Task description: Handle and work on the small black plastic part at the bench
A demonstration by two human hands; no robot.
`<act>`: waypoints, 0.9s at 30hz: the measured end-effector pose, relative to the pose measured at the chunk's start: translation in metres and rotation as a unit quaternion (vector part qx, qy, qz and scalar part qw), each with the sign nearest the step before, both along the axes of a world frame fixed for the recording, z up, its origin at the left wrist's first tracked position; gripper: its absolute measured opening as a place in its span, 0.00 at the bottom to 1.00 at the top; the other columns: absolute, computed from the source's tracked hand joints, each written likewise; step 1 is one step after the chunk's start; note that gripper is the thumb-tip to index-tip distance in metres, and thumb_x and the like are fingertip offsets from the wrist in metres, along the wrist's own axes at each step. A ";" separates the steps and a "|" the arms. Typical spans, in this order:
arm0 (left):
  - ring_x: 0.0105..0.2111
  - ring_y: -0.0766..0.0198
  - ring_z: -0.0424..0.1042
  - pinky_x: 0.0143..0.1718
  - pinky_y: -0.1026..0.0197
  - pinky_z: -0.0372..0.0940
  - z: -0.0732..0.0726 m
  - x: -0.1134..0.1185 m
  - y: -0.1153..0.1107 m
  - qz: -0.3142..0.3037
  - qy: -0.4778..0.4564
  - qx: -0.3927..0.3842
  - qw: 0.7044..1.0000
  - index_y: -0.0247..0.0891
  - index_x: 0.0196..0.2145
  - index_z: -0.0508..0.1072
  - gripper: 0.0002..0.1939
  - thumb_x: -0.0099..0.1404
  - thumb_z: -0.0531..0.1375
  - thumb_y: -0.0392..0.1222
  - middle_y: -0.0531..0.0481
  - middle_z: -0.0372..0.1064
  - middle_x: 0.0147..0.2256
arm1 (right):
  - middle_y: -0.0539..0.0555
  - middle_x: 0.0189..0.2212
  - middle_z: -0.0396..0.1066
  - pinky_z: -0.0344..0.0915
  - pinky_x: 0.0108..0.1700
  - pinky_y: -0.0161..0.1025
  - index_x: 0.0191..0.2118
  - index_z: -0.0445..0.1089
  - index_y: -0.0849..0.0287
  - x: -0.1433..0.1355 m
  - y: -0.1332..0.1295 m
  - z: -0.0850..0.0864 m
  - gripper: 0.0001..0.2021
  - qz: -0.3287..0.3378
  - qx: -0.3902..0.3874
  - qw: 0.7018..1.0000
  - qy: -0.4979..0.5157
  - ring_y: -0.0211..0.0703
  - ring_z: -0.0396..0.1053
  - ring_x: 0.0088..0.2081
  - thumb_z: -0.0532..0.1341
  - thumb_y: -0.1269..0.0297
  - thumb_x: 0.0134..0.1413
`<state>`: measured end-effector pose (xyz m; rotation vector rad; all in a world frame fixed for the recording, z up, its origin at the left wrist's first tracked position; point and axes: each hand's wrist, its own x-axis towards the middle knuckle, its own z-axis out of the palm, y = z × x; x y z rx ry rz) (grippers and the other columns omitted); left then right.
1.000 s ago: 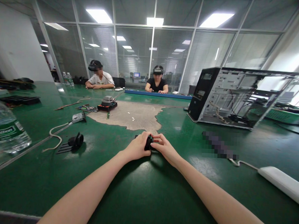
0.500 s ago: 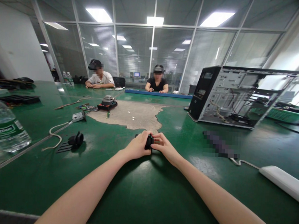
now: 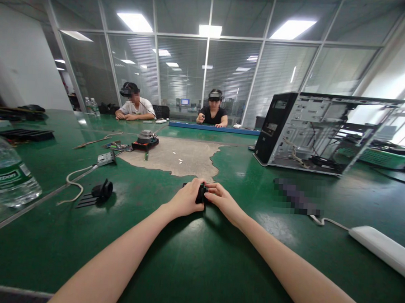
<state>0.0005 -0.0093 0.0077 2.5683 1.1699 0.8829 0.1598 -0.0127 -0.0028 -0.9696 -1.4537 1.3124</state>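
Both my hands meet at the middle of the green table (image 3: 197,259), around a small black part (image 3: 200,194). My left hand (image 3: 186,197) is wrapped over it from the left, thumb on the near side. From the right, my right hand (image 3: 220,197) pinches its end with thumb and fingertips. Most of the part is covered by my fingers, so its exact kind cannot be made out. To the left lies another black plastic piece (image 3: 102,189) with a round end and several thin prongs.
An open computer case (image 3: 275,128) stands at the right, near a white power strip (image 3: 380,249) with a cord. Left are a water bottle (image 3: 9,173), a metal bracket (image 3: 106,158) and a black-and-red device (image 3: 146,141). Two people sit across the table.
My right fingers have shifted slightly and closed in on the black part's end; my left hand stays put. The person opposite in black has raised one hand.
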 end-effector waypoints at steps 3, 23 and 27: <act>0.42 0.56 0.62 0.42 0.55 0.59 0.000 0.000 0.000 0.000 0.000 -0.004 1.000 0.40 0.47 0.52 0.31 0.46 0.59 0.35 0.47 0.56 0.44 | 0.48 0.33 0.67 0.60 0.43 0.41 0.35 0.60 0.55 0.000 -0.001 0.002 0.16 0.014 0.009 1.000 0.011 0.39 0.66 0.37 0.63 0.68 0.37; 0.41 0.57 0.62 0.41 0.56 0.60 0.001 -0.001 -0.001 -0.008 0.000 0.008 1.000 0.40 0.47 0.52 0.30 0.47 0.58 0.35 0.47 0.57 0.43 | 0.48 0.30 0.68 0.62 0.39 0.39 0.35 0.60 0.55 -0.002 -0.005 0.006 0.15 0.014 0.007 1.000 0.011 0.37 0.67 0.33 0.63 0.61 0.39; 0.41 0.57 0.62 0.42 0.56 0.60 0.000 -0.001 -0.001 -0.011 -0.005 0.010 1.000 0.40 0.47 0.53 0.29 0.47 0.59 0.35 0.47 0.57 0.43 | 0.49 0.30 0.68 0.62 0.39 0.39 0.34 0.61 0.56 0.000 -0.001 0.006 0.13 -0.007 0.017 1.000 -0.008 0.37 0.67 0.32 0.63 0.61 0.40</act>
